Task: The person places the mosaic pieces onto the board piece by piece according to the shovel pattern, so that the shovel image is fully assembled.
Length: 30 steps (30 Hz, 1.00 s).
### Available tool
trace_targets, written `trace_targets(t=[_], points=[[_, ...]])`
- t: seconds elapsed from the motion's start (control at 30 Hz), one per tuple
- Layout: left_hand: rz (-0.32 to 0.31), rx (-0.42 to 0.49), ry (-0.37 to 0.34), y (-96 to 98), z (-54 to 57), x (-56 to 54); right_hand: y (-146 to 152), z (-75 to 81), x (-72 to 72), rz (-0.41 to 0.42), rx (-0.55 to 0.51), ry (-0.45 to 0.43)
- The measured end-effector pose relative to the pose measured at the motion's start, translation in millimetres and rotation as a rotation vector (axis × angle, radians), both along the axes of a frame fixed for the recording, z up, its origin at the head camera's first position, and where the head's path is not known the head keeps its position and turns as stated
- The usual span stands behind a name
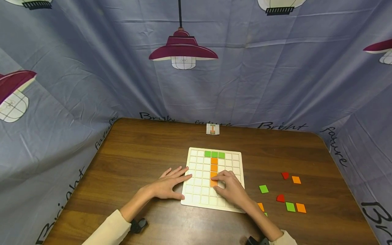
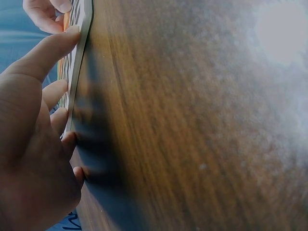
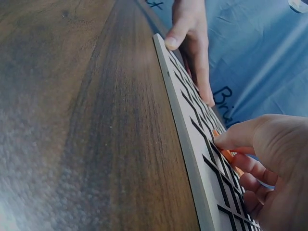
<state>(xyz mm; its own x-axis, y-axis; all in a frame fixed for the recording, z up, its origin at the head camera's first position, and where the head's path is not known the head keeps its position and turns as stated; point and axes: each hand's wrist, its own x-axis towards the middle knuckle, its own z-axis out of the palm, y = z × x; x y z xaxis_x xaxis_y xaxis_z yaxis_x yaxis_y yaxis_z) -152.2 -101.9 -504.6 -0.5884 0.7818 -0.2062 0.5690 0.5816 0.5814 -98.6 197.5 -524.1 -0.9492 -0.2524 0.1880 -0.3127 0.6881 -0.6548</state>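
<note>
A pale grid board (image 1: 196,190) lies on the brown table. Three green tiles (image 1: 214,154) form a row near its far edge, and several orange tiles (image 1: 214,161) run down in a column from the middle one. My right hand (image 1: 231,187) pinches the nearest orange tile (image 1: 213,183) between thumb and fingers at the near end of that column. In the right wrist view, orange (image 3: 229,155) shows between the fingertips at the board's surface. With fingers spread, my left hand (image 1: 166,185) rests along the board's left edge, thumb at the near corner.
To the right of the board lie loose pieces: green squares (image 1: 290,207), orange squares (image 1: 301,208) and red pieces (image 1: 280,198). Some sit partly hidden by the right forearm. A small pattern card (image 1: 212,129) lies at the table's far edge, before a grey-blue curtain (image 1: 245,85).
</note>
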Motion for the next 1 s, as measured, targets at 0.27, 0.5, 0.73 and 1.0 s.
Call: trace_targets(t=[0.27, 0.5, 0.73, 1.0], points=[[-0.002, -0.003, -0.002, -0.1, 1.2, -0.3, 0.2, -1.3, -0.8, 0.006, -0.002, 0.038], [-0.002, -0.008, -0.002, -0.4, 1.7, 0.1, 0.6, -0.1, -0.5, 0.004, -0.005, 0.045], [-0.01, 0.009, 0.0, -0.2, 1.8, 0.3, 13.9, 4.4, 0.7, -0.041, -0.051, 0.043], [-0.009, 0.015, 0.002, -0.8, 2.4, 0.7, 48.6, 16.6, -1.1, -0.096, -0.069, 0.142]])
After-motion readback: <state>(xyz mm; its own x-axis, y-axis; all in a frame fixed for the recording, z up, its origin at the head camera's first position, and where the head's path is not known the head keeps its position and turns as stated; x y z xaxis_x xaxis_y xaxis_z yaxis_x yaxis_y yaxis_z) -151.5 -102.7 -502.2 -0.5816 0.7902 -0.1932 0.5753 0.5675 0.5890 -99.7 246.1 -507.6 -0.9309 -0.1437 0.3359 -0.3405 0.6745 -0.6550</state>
